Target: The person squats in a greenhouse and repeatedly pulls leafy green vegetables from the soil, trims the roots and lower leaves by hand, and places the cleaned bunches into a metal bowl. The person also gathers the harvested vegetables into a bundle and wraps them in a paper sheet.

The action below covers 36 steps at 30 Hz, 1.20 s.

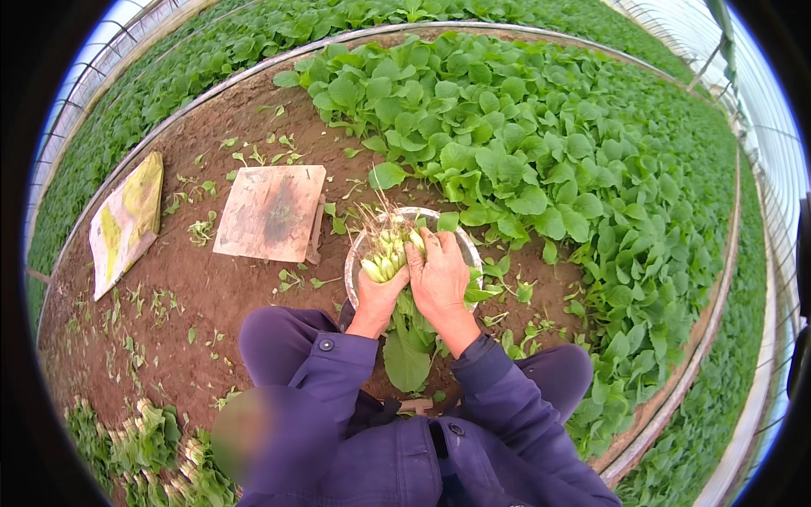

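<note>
Over a round metal basin between my knees, my left hand grips a bunch of leafy greens around its pale stems. The stem bases and thin roots point away from me, and the broad leaves hang down toward my lap. My right hand is at the right side of the same bunch, its thumb and fingers bent around stems near the root end. Part of the basin's inside is hidden by my hands and the greens.
A low wooden stool stands on the soil at left, with a yellow-and-white sheet or sack beyond. Tied bundles of greens lie at lower left. Dense growing greens fill the right side. A pale pipe or edging borders the bed.
</note>
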Available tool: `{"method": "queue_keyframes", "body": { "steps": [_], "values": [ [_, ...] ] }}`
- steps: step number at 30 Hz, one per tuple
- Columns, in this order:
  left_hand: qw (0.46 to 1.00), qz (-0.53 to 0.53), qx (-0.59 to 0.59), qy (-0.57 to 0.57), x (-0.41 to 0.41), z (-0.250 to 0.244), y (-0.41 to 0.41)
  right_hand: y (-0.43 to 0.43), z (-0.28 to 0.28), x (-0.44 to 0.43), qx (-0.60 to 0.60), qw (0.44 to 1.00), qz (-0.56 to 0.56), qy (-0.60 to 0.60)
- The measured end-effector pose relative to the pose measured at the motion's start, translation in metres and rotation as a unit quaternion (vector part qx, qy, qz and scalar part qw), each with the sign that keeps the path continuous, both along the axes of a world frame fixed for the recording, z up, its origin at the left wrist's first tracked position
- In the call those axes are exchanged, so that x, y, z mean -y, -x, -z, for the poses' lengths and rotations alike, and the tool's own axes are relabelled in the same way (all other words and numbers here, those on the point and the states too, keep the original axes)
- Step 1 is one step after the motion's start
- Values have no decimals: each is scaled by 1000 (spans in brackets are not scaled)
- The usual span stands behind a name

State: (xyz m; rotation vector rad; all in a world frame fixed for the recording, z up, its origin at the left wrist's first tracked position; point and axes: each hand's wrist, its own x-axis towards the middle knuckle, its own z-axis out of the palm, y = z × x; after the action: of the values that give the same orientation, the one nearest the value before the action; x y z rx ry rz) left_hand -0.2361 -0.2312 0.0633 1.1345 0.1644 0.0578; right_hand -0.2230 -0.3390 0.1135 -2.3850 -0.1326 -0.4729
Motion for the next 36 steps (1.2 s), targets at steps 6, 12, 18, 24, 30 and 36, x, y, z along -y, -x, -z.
{"method": "queue_keyframes", "body": {
  "steps": [6, 12, 18, 24, 30, 36],
  "values": [
    [998, 41, 27, 31, -5, -2, 4, 7, 2, 4, 0, 998, -30, 48],
    [997, 64, 37, 15, -8, -10, 5, 24, -20, 9, 97, 979, -32, 178],
    [996, 77, 30, 39, -14, -12, 7, 22, 0, 14, 89, 990, -99, -45],
    [989, 128, 28, 70, -15, -17, 7, 16, 10, 15, 78, 976, -112, -169],
    [992, 112, 29, 59, -13, -20, 12, 17, 11, 4, 93, 963, -140, -212],
    [998, 29, 6, 64, -10, -25, 12, 26, 5, -8, 103, 969, -158, -159]
  ]
}}
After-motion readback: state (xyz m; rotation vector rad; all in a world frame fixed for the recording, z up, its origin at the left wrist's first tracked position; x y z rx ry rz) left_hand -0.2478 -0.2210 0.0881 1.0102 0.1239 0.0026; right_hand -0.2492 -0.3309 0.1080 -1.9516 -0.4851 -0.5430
